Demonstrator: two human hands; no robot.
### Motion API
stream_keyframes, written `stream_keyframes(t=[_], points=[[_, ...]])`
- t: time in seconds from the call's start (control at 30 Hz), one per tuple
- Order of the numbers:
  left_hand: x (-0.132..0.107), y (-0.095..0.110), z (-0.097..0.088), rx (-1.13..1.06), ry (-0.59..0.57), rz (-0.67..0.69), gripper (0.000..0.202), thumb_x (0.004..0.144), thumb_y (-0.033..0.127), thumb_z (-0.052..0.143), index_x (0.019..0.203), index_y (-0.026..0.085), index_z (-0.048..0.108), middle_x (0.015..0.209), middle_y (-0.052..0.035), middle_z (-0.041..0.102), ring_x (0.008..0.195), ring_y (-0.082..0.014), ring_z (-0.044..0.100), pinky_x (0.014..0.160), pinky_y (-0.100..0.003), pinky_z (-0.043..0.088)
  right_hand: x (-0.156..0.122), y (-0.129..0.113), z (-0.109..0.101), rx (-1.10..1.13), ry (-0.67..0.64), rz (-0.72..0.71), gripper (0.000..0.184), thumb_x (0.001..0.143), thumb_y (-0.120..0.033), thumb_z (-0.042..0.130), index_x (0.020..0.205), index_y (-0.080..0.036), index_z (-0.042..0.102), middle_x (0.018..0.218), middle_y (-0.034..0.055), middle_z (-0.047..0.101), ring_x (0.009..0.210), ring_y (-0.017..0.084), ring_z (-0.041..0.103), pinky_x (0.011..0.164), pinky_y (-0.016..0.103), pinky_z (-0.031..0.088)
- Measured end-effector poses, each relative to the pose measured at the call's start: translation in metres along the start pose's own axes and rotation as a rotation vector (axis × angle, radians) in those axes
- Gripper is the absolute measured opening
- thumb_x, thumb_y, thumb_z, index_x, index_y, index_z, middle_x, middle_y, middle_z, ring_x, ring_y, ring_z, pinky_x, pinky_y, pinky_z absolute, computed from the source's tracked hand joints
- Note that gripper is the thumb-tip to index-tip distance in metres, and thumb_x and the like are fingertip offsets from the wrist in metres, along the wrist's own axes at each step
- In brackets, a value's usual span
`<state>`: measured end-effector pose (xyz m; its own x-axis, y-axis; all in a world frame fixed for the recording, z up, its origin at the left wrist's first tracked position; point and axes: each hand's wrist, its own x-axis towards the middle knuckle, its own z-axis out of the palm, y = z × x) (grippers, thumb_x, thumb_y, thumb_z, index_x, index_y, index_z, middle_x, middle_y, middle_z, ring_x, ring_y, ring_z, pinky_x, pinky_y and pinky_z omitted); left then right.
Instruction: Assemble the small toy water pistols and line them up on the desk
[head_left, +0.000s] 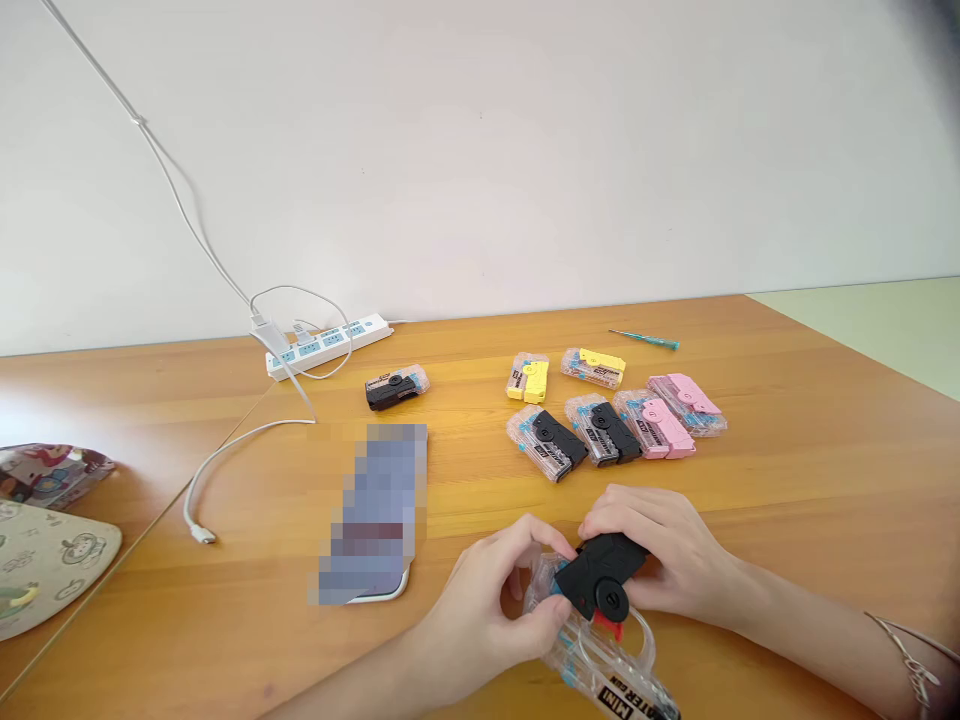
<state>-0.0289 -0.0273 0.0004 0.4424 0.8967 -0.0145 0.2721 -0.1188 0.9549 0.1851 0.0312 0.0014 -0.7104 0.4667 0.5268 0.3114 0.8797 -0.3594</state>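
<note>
- Pale wall point(480, 150) ran along the back; wooden table point(255, 640) filled most of my view, green surface point(885, 330) at far right.
- Water gun point(592, 575), clear with black top and red trigger, sat near, right of centre, between both hands; I read "MINI" on it.
- I had the left hand point(495, 590) clamped on it, thumb and fingers pinching.
- Right hand point(667, 540) gripped the black top; bracelet point(913, 668) on that wrist.
- Beyond the hands I logged, left to right, folded: black gun point(555, 445), second black gun point(611, 435), pink gun point(667, 430), second pink gun point(688, 400).
- Farther back: yellow gun point(529, 380), second yellow gun point(596, 368); third black gun point(397, 387) apart, left.
- Teal screwdriver point(658, 342) lay far right.
- Phone point(382, 510) lay left of the hands, screen pixelated.
- Far left: white power strip point(330, 345) near the wall, white cable point(201, 534) trailing nearer.
- Left edge: shiny printed package point(56, 472), patterned cream item point(56, 560); couldn't tell what.
</note>
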Motion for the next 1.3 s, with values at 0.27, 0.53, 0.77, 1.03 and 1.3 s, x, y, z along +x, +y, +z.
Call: stream_keyframes(t=[0.27, 0.53, 0.77, 1.03, 1.3], points=[[0.000, 0.003, 0.000, -0.002, 0.017, -0.047, 0.021, 0.077, 0.029, 0.054, 0.095, 0.019, 0.053, 0.073, -0.0005, 0.060, 0.059, -0.0128, 0.045, 0.054, -0.022, 0.033, -0.003, -0.001, 0.005, 0.216, 0.009, 0.198, 0.029, 0.076, -0.016, 0.058, 0.099, -0.025, 0.044, 0.079, -0.0008, 0.061, 0.064, 0.013, 0.056, 0.058, 0.023, 0.044], [0.001, -0.003, 0.002, 0.008, 0.050, -0.044, 0.021, 0.075, 0.030, 0.056, 0.093, 0.019, 0.055, 0.067, 0.0013, 0.057, 0.057, -0.0125, 0.045, 0.052, -0.021, 0.032, 0.000, -0.005, 0.009, 0.712, -0.170, 0.531, 0.024, 0.076, -0.017, 0.056, 0.097, -0.022, 0.047, 0.079, -0.0014, 0.056, 0.068, 0.013, 0.053, 0.060, 0.022, 0.044], [0.001, 0.002, 0.002, 0.092, 0.077, -0.010, 0.020, 0.072, 0.026, 0.057, 0.091, 0.019, 0.060, 0.065, 0.0037, 0.048, 0.054, -0.0103, 0.039, 0.050, -0.020, 0.029, 0.000, -0.006, 0.008, 0.732, -0.155, 0.560, 0.019, 0.073, -0.014, 0.055, 0.089, -0.022, 0.046, 0.080, -0.0016, 0.055, 0.067, 0.012, 0.049, 0.058, 0.021, 0.040], [0.001, 0.001, 0.001, 0.136, 0.100, 0.019, 0.018, 0.074, 0.024, 0.058, 0.092, 0.021, 0.062, 0.074, 0.0013, 0.054, 0.060, -0.0124, 0.043, 0.055, -0.021, 0.031, 0.001, -0.012, 0.007, 0.785, -0.132, 0.595, 0.019, 0.076, -0.012, 0.053, 0.089, -0.022, 0.043, 0.075, -0.0039, 0.056, 0.062, 0.010, 0.048, 0.054, 0.019, 0.037], [0.000, 0.002, 0.002, 0.146, 0.161, 0.047, 0.015, 0.073, 0.022, 0.061, 0.089, 0.021, 0.062, 0.073, -0.0002, 0.056, 0.066, -0.0148, 0.047, 0.055, -0.022, 0.031, 0.001, -0.015, 0.007, 0.783, -0.096, 0.617, 0.022, 0.076, -0.008, 0.051, 0.090, -0.023, 0.043, 0.076, -0.0046, 0.056, 0.064, 0.010, 0.050, 0.058, 0.019, 0.040]])
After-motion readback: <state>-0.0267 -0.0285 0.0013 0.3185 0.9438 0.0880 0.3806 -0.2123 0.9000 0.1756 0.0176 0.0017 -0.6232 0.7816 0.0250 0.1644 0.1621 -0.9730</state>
